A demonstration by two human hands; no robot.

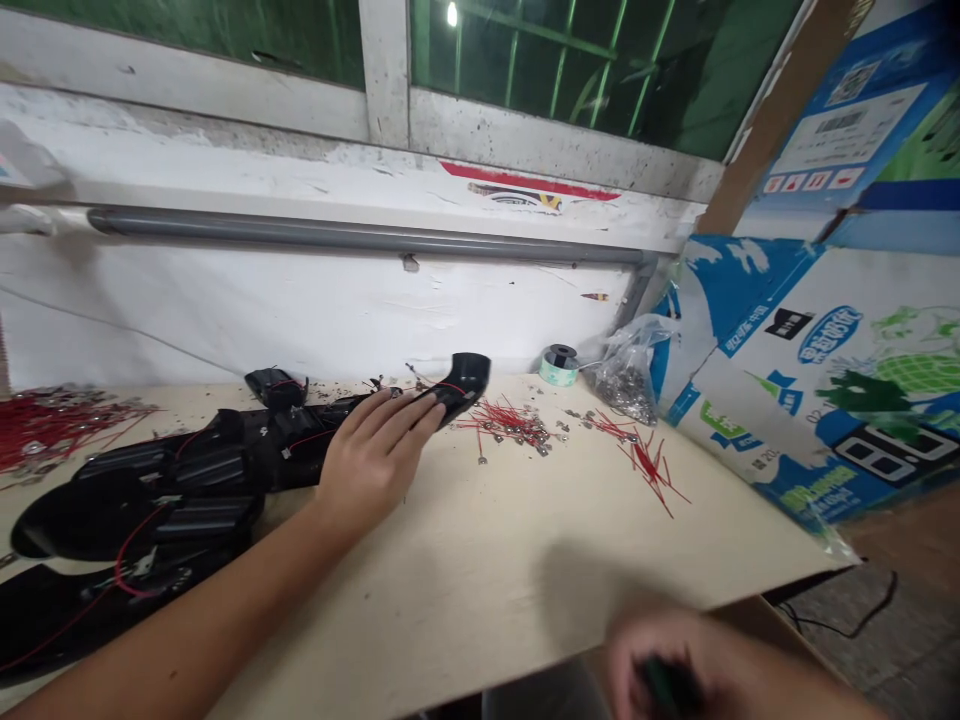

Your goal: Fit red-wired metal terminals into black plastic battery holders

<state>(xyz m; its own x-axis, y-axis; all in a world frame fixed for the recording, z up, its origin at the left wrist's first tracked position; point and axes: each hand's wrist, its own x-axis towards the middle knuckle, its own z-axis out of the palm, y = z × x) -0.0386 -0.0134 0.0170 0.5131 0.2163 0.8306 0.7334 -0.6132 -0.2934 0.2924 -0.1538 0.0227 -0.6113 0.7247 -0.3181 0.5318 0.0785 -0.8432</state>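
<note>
My left hand (379, 455) rests over a black plastic part (466, 380) at the back middle of the table, its fingers stretched and side by side over the part's left portion. Near the table's front edge, my right hand (660, 660) is blurred, with its fingers curled round a dark green object (670, 686) that I cannot identify. More black parts with red wires (206, 480) are piled beside my left forearm. Right of the black part lies a heap of red wires with small metal pieces (517, 425).
Another red wire heap (52, 425) sits at the far left. Loose red wires (649, 470), a tape roll (559, 365) and a clear bag of metal pieces (626, 380) are at the right. Printed cartons (847, 350) border the right side of the table (480, 580).
</note>
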